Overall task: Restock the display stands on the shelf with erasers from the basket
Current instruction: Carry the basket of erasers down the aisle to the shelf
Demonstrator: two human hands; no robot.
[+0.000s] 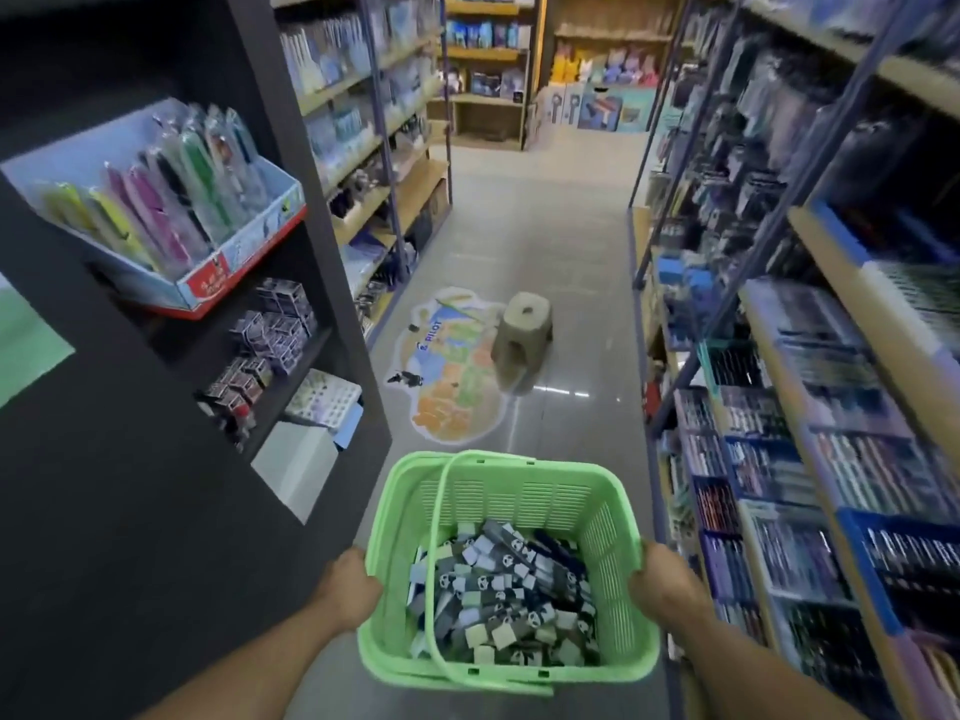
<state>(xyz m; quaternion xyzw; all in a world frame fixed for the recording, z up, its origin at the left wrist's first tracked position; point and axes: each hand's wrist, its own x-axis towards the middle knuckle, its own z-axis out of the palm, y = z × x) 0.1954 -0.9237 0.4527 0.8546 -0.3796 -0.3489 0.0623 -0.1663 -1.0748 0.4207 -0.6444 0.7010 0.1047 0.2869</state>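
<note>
My left hand (349,589) has its fingers curled over the left rim of the green basket (608,517), and my right hand (662,579) grips the right rim the same way, fingers hooked over the edge. I hold it by both sides, I judge, because the load is loose and two grips keep it level; the handles (441,511) lie folded down, unused.

The erasers (498,600) fill the near half of the basket floor in a jumbled heap, dark sleeves with pale ends, some showing a panda face. None is out yet, so restocking has not begun.

Outward from there, a black shelf unit (156,511) stands close on the left, with a tilted tray of coloured packs (156,210) above and small boxes (270,324) below. Long shelves (831,459) of pens run down the right. Far ahead on the tiled floor sits a low stool (522,335) beside a floor sticker (447,376). Which stand takes erasers I cannot tell from here.
</note>
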